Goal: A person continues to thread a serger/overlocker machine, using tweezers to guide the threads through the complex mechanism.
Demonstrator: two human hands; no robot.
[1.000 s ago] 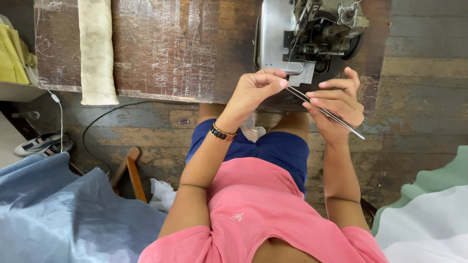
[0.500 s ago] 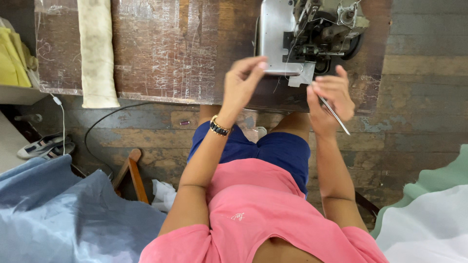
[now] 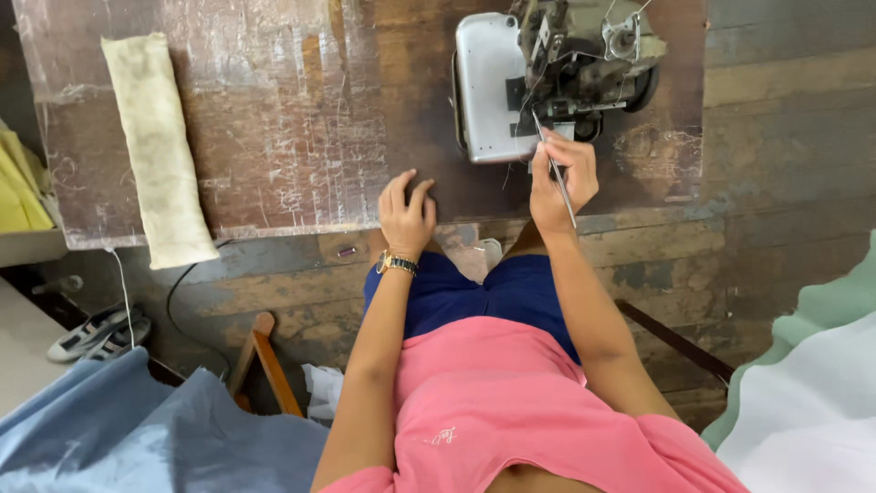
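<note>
Worn wooden surface (image 3: 301, 119), scratched; pale cloth strip (image 3: 160, 151) lies on it far left. Grey overlock sewing machine (image 3: 547, 73) sits at top right, straight ahead of the right hand (image 3: 561, 178), well right of the left. Right hand pinched shut on thin metal tweezers (image 3: 555, 173): long axis near vertical with a slight tilt, tips pointing up into the machine's threading area, back end toward the wrist. Left hand (image 3: 406, 215) loosely curled, knuckles on the surface edge, holding nothing, gold wristwatch (image 3: 397, 265) below it.
</note>
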